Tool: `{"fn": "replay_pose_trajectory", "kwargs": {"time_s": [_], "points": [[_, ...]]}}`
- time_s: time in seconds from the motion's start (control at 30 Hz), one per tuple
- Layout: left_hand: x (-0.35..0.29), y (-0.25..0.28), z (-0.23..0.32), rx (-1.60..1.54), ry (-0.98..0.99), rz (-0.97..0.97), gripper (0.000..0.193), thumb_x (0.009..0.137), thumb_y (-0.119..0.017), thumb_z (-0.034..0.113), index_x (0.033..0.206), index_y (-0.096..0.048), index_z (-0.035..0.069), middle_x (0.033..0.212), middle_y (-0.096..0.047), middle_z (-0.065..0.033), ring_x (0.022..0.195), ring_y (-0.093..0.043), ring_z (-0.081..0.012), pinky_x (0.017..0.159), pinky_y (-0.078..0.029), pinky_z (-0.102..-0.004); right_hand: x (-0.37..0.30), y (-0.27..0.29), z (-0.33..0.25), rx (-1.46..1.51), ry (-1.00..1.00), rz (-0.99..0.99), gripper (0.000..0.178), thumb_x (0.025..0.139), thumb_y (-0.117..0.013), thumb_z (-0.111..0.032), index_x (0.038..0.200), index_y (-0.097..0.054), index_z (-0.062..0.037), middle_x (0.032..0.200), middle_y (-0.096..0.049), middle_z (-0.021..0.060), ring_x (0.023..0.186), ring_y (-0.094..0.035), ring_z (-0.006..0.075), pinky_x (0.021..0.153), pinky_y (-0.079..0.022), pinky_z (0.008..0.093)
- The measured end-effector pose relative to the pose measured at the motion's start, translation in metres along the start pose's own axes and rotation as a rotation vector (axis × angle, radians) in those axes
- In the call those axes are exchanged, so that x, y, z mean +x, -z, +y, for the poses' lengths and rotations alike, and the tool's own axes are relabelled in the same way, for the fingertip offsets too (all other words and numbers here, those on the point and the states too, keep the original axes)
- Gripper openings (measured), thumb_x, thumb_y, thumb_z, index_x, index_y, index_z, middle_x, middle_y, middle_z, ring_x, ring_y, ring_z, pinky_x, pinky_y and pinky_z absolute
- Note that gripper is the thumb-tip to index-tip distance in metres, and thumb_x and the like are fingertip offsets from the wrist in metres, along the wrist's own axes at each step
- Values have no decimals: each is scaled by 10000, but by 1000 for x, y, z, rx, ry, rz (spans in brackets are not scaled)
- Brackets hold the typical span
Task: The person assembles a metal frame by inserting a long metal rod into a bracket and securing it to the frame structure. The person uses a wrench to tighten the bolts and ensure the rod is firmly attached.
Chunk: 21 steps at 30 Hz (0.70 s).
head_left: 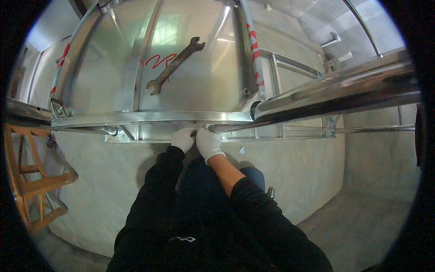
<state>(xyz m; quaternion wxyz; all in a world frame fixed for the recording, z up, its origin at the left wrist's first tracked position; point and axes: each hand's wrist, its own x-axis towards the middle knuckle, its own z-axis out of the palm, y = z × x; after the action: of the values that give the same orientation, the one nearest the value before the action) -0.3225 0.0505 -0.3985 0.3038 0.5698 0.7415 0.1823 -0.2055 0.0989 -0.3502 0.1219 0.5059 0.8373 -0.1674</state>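
Note:
Both hands wear white gloves and are close together, just below the front rail (158, 117) of a metal frame. My left hand (182, 138) is closed, with its fingertips beside a small dark bit between the hands. Against it, my right hand (209, 144) is closed too, its fingers reaching under the rail. What either one grips is too small and partly hidden to name. A worn open-ended wrench (176, 65) lies slantwise on the sheet-metal panel (199, 90) beyond the rail, out of both hands' grasp.
A thick shiny metal tube (335, 86) crosses at the right, close to the camera. Red-and-white tape (254, 50) wraps the frame's right upright. A wooden stool (38, 181) is at the left. A threaded metal piece (271, 192) shows by my right arm.

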Motion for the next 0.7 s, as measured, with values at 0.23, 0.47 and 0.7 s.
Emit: {"fn": "replay_pose_trajectory", "kwargs": {"time_s": [0.23,0.47,0.7], "points": [[-5,12,9,-13,81,-75,338,875,-560,228,1176,-680,132,1151,-677,-140,1076,-619,-350,910,-498,-445,-13,4,4,3,148,167,134,871,-549,-98,955,-637,-43,926,-680,169,882,-697,337,702,-564,475],[-10,25,15,51,50,-124,364,882,-581,273,1196,-673,114,1165,-673,-154,1087,-617,-354,924,-495,-443,-9,7,1,134,27,-43,228,922,-529,-215,1010,-656,-48,965,-684,193,878,-675,408,805,-535,518],[-12,41,16,-117,26,-186,400,897,-597,319,1214,-665,85,1171,-673,-173,1096,-631,-337,942,-492,-400,-48,38,107,225,-95,146,225,888,-589,-266,1016,-661,-95,1028,-677,163,928,-658,372,788,-519,500]]}}
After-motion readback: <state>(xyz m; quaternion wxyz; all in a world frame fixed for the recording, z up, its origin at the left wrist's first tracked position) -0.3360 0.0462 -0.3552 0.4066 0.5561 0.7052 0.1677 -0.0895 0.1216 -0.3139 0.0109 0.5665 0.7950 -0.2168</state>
